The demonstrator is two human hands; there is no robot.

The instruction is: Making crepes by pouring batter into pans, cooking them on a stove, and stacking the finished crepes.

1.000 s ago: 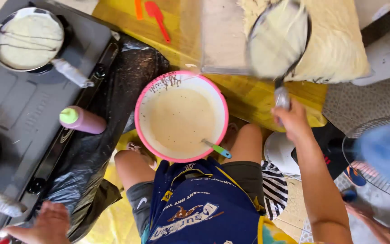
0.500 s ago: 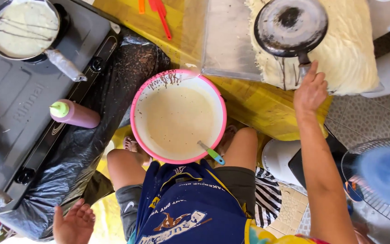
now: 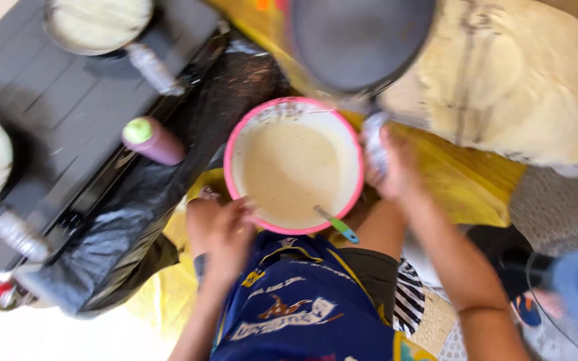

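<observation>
My right hand (image 3: 393, 164) gripped the handle of the dark pan (image 3: 359, 40), held above the pink batter bowl (image 3: 296, 164); my left hand (image 3: 219, 230), fingers loosely curled, touched the bowl's rim.

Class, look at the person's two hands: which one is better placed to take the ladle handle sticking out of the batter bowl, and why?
Probably the left hand: it rests free at the pink bowl rim near the ladle handle. The right hand is shut on the dark pan.

The right hand (image 3: 396, 167) has swung the dark round frying pan (image 3: 359, 40) off the pale crepe stack, its underside now facing up above the pink-rimmed batter bowl (image 3: 296, 167). The left hand (image 3: 219, 230) has risen to the bowl's rim.
</observation>
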